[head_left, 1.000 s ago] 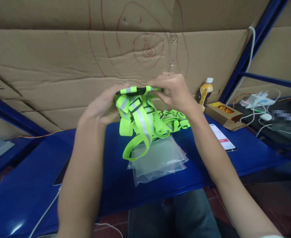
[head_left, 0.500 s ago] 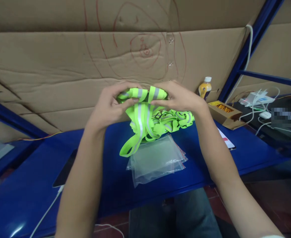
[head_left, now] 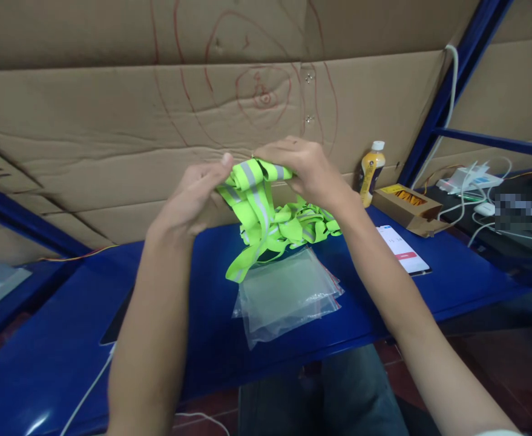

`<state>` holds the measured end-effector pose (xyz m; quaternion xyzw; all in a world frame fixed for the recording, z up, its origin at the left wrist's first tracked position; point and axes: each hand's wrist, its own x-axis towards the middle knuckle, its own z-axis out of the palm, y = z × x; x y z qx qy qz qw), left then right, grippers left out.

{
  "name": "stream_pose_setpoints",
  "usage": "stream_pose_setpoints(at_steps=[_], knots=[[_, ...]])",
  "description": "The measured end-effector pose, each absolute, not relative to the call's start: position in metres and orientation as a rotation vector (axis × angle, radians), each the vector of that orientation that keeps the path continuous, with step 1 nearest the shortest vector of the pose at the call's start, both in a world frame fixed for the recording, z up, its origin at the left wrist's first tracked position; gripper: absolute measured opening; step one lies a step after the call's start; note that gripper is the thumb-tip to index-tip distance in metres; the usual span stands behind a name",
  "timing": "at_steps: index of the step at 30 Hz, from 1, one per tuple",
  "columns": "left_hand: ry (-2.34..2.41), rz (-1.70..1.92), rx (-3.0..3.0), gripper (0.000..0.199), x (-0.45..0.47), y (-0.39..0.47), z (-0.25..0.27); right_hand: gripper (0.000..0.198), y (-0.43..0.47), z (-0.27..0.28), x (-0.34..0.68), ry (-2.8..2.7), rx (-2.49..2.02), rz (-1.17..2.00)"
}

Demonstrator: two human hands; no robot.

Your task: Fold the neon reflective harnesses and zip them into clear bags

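Note:
Neon yellow-green reflective straps (head_left: 257, 197) with a silver stripe hang between my two hands above the table. My left hand (head_left: 197, 191) is closed around their left side, its thumb raised along the edge. On the right side, my right hand (head_left: 299, 163) grips the folded upper part, its fingers over the top. A long loop droops from the held part towards the bags. More of the same strap lies in a tangled heap (head_left: 311, 223) behind and to the right. Clear zip bags (head_left: 288, 297) with red seal lines are stacked flat in front of it.
The blue table (head_left: 211, 357) backs onto a cardboard wall (head_left: 88, 115) with red pen curves. To the right are a drink bottle (head_left: 371, 172), a small open cardboard box (head_left: 406, 209) and a lit phone (head_left: 402, 249). White cables (head_left: 479, 194) tangle at the far right.
Both hands have shifted a little left with the straps. My left hand has rotated, lifting its thumb, and the held straps have turned and bunched. The phone now shows more fully.

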<state>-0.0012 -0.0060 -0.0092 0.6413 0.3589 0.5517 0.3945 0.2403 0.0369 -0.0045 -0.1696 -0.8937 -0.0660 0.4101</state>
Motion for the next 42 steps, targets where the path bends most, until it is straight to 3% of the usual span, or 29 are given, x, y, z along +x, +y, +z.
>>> stream_pose_setpoints(at_steps=[3,10,21,28,32,35,39,42], knots=[[0.905,1.409,1.551,0.036,-0.005,-0.005,-0.005,0.054,0.035,-0.007,0.232,-2.264,-0.419,-0.18],[0.965,1.441,1.839,0.039,-0.014,-0.008,-0.006,0.061,0.037,-0.004,0.239,-2.326,-0.38,-0.002],[1.073,1.195,2.294,0.029,-0.011,-0.018,0.002,0.038,0.042,-0.005,0.247,-2.602,-0.43,0.5],[0.933,1.454,1.868,0.043,-0.002,-0.009,-0.011,0.01,0.028,0.005,0.251,-2.345,-0.533,0.12],[0.782,1.271,1.624,0.054,0.012,-0.012,-0.012,0.038,0.026,0.002,0.243,-2.224,-0.514,-0.155],[0.793,1.252,1.521,0.052,0.02,-0.017,-0.005,0.042,0.026,0.0,0.236,-2.201,-0.548,-0.255],[0.759,1.318,1.458,0.034,0.017,-0.016,-0.001,0.044,0.027,-0.001,0.236,-2.345,-0.447,-0.147],[0.764,1.299,1.427,0.04,0.011,-0.013,-0.006,0.052,0.029,0.0,0.242,-2.37,-0.456,-0.145]])
